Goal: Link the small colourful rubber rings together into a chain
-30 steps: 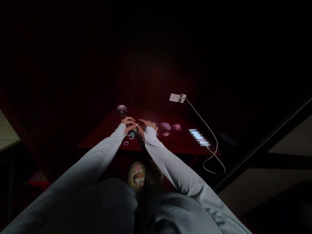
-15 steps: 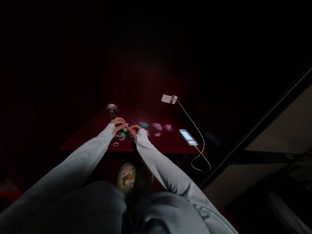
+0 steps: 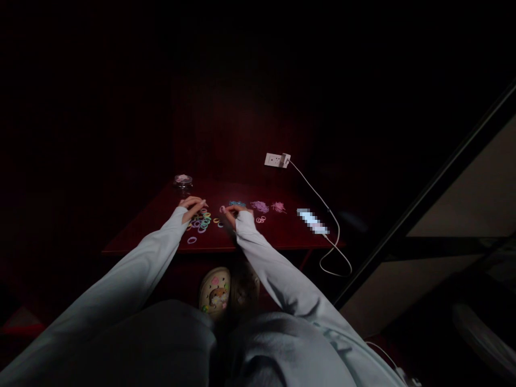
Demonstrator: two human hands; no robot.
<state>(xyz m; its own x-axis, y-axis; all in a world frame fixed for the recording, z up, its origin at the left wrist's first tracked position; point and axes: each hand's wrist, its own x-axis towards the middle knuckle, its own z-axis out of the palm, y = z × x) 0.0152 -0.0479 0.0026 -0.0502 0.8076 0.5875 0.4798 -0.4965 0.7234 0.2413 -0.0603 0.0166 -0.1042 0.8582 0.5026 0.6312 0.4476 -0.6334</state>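
Note:
My left hand (image 3: 193, 205) hovers at the left of the table, its fingers stretched out and nothing visible in them. Beneath and in front of it lies a loose heap of pastel hair ties (image 3: 205, 221) in purple, green and yellow. My right hand (image 3: 231, 214) pinches a small pinkish-purple hair tie (image 3: 222, 209) between thumb and fingers. A yellow hair tie (image 3: 216, 221) rests just left of that hand. Several pink hair ties (image 3: 260, 219) lie to its right, and a purple hair tie (image 3: 192, 240) sits apart near the front edge.
Blue (image 3: 237, 203), purple (image 3: 260, 206) and pink (image 3: 278, 207) piles of small pieces line the back of the red table (image 3: 153, 236). A clear jar (image 3: 183, 181) stands back left. A phone (image 3: 313, 221) charges by a white cable (image 3: 337, 236) from a wall socket (image 3: 277, 160).
My hands have moved apart. The right one has shifted rightward with the pinkish-purple hair tie, and the left one has drawn slightly left. More of the heap now shows between them.

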